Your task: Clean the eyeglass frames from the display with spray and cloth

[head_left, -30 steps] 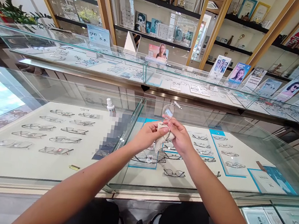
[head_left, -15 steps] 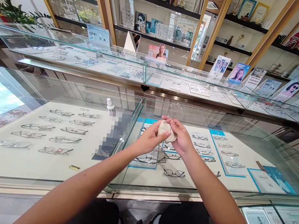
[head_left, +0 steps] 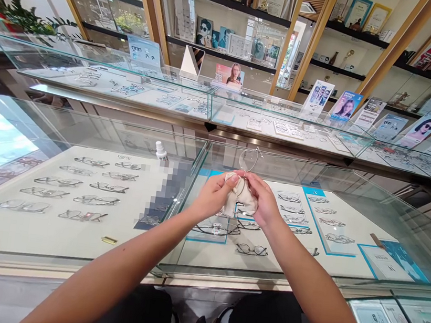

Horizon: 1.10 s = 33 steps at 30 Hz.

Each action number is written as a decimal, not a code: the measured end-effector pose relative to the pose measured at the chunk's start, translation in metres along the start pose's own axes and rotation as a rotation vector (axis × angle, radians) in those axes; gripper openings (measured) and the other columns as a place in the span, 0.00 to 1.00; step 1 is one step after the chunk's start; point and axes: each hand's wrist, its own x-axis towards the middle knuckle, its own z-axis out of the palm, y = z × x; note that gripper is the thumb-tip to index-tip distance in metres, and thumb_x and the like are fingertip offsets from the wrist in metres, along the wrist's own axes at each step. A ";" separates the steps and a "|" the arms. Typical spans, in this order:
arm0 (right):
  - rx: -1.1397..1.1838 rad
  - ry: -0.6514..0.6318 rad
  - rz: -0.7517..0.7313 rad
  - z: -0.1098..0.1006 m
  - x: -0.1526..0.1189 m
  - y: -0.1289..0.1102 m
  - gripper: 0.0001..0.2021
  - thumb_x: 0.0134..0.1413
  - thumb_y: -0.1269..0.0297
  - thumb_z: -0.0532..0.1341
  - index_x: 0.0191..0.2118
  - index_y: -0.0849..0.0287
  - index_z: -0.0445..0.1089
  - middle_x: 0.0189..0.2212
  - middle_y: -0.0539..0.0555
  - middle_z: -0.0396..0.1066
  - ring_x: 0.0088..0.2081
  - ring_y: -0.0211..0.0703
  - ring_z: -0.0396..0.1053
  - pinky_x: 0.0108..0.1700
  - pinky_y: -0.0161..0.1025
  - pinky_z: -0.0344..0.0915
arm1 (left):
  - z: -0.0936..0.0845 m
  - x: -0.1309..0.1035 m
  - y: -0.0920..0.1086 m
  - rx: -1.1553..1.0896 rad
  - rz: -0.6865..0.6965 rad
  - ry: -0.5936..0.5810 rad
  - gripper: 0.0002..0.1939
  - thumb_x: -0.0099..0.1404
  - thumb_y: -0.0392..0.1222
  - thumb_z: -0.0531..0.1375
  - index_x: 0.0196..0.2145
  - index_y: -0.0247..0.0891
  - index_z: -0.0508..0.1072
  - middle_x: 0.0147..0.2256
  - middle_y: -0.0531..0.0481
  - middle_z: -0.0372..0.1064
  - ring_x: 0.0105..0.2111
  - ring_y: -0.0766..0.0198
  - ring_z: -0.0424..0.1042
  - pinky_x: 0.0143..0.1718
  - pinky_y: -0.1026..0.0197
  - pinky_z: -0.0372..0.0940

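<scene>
Above the glass case I hold a thin-rimmed pair of eyeglasses [head_left: 248, 159] and a cream cleaning cloth [head_left: 248, 204] between both hands. One round lens points up and away from me; the other lies partly behind the cloth. My left hand [head_left: 213, 195] is closed, thumb pressing the cloth at the glasses' lower part. My right hand [head_left: 265, 199] is also closed, its fingers at the middle of the frame beside the cloth. The cloth hangs down between the hands. Exact fingertip contact on the frame is partly hidden.
Rows of eyeglasses [head_left: 105, 187] lie in the glass display case [head_left: 69, 245]. A white spray bottle [head_left: 160, 151] stands to the left, and a small gold piece [head_left: 109, 240] lies nearer me. Another glass counter [head_left: 134, 111] with upright cards runs behind.
The cloth has opened from a bunched wad and now hangs lower between my hands. My left thumb has moved up toward the frame. The eyeglasses stay in nearly the same place.
</scene>
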 end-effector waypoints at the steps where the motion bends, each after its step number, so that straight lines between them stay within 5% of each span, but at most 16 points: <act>1: 0.000 0.007 -0.001 -0.002 0.001 -0.001 0.19 0.50 0.45 0.77 0.42 0.52 0.85 0.44 0.53 0.85 0.47 0.50 0.80 0.52 0.43 0.74 | -0.002 0.001 0.001 0.009 0.006 -0.026 0.31 0.70 0.72 0.60 0.40 0.38 0.80 0.39 0.44 0.78 0.45 0.53 0.75 0.53 0.54 0.69; 7: 0.019 0.057 -0.017 -0.006 0.005 -0.003 0.15 0.45 0.50 0.80 0.34 0.53 0.84 0.48 0.53 0.85 0.48 0.49 0.80 0.54 0.42 0.75 | -0.014 0.002 0.008 0.029 -0.004 -0.230 0.29 0.70 0.68 0.63 0.44 0.36 0.82 0.32 0.46 0.75 0.35 0.57 0.72 0.41 0.58 0.69; 13: 0.047 0.041 -0.014 -0.005 0.003 -0.002 0.14 0.47 0.51 0.80 0.35 0.52 0.84 0.48 0.52 0.85 0.49 0.47 0.79 0.53 0.41 0.75 | -0.012 -0.001 0.010 -0.094 -0.036 -0.311 0.27 0.68 0.60 0.68 0.53 0.34 0.78 0.34 0.49 0.72 0.30 0.65 0.65 0.33 0.64 0.62; 26: -0.060 -0.009 -0.057 0.008 -0.006 -0.005 0.16 0.48 0.46 0.78 0.37 0.51 0.85 0.54 0.55 0.83 0.54 0.53 0.79 0.55 0.46 0.74 | 0.005 -0.005 0.000 0.028 0.037 0.023 0.29 0.73 0.69 0.59 0.43 0.37 0.78 0.35 0.48 0.75 0.34 0.61 0.70 0.38 0.61 0.66; 33: -0.082 0.022 -0.084 -0.003 -0.001 -0.010 0.11 0.48 0.53 0.79 0.35 0.52 0.85 0.47 0.54 0.86 0.55 0.53 0.79 0.60 0.49 0.73 | -0.007 0.000 0.009 0.082 0.071 -0.108 0.29 0.73 0.69 0.58 0.38 0.37 0.79 0.38 0.46 0.75 0.38 0.58 0.71 0.45 0.58 0.66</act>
